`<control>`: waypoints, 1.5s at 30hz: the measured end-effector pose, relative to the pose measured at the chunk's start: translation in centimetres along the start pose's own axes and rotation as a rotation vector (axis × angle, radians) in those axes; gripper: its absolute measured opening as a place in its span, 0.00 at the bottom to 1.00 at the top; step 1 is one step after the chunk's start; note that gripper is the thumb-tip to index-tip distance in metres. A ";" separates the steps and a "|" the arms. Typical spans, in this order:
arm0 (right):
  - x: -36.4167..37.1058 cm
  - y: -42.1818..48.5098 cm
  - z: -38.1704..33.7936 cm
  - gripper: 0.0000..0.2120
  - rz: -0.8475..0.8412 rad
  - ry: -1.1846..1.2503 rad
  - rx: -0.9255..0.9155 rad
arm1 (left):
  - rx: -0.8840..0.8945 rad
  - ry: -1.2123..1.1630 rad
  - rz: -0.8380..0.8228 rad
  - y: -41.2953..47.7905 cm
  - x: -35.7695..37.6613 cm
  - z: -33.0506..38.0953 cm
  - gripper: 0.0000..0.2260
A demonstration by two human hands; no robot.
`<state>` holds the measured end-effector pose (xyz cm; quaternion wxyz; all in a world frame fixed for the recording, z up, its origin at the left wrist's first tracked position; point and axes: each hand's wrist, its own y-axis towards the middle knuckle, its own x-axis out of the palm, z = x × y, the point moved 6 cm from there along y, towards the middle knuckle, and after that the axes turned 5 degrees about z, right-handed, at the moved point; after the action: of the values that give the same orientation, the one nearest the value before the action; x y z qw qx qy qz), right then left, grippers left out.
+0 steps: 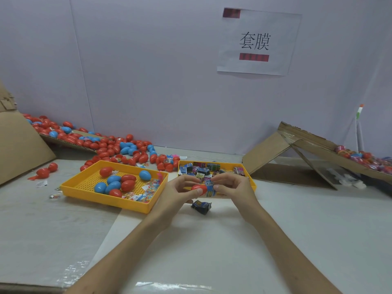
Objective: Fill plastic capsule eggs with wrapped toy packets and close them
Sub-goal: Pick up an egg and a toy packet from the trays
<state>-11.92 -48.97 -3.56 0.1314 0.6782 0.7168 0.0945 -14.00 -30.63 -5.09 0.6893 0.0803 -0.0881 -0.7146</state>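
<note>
One wide-angle camera sits on the person's head and faces forward and down across the pale grey tabletop (pixel 275 240); both forearms rise from the bottom edge to the left hand (pixel 178 195) and right hand (pixel 233 187), close under the lens at mid-frame, near enough to show the red plastic capsule egg (pixel 199 188) the left grips and the blue wrapped toy packet (pixel 210 189) the right pinches. The shallow left yellow plastic tray (pixel 106 200) and right yellow plastic tray (pixel 230 164) lie just beyond; the lilac wall panel (pixel 148 71) straight ahead fills the upper half; a sloping brown cardboard ramp (pixel 307 143) reaches the right edge.
</note>
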 end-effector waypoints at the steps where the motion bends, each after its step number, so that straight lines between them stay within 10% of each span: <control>1: 0.0 0.0 0.0 0.11 0.008 0.001 -0.003 | 0.000 -0.006 0.000 0.0 0.0 0.0 0.11; 45: 1.0 -0.5 -0.9 0.07 -0.081 -0.261 -0.111 | 0.030 0.225 -0.054 -1.1 1.0 1.0 0.15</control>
<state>-12.76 -47.97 -2.94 0.2645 0.6468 0.7142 0.0396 -15.30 -31.53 -4.35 0.6740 0.1727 -0.0189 -0.7180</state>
